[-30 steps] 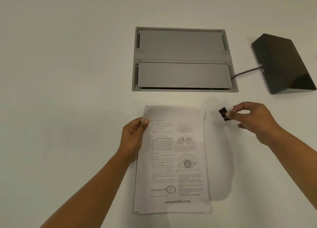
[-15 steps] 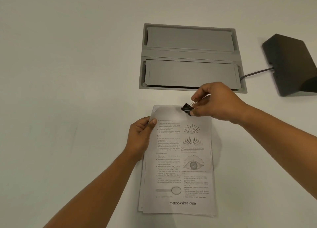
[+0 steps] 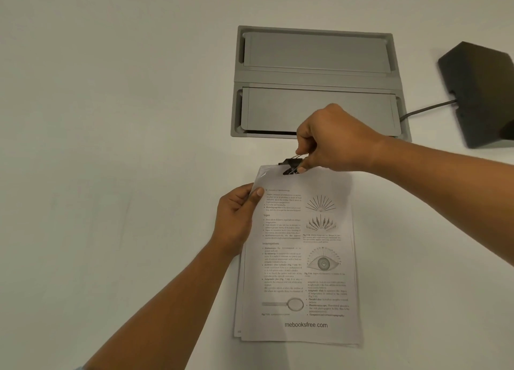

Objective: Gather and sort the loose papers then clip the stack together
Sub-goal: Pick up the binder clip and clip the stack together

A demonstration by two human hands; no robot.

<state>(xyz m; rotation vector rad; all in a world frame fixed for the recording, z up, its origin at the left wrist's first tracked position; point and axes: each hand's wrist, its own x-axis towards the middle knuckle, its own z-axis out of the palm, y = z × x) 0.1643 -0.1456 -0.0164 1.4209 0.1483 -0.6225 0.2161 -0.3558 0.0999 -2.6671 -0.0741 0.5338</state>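
Okay, right hand (image 3: 333, 138) pinches the wire handles of a black binder clip (image 3: 290, 165), grip tight on it. The clip sits at the far edge of the paper stack (image 3: 300, 258), toward its left corner. Left hand (image 3: 236, 216) has its grip on the stack's left edge, thumb on the printed top page. The stack lies on the white desk (image 3: 111, 147), just near of a grey cable hatch (image 3: 317, 83). A black wedge-shaped device (image 3: 481, 91) sits far right.
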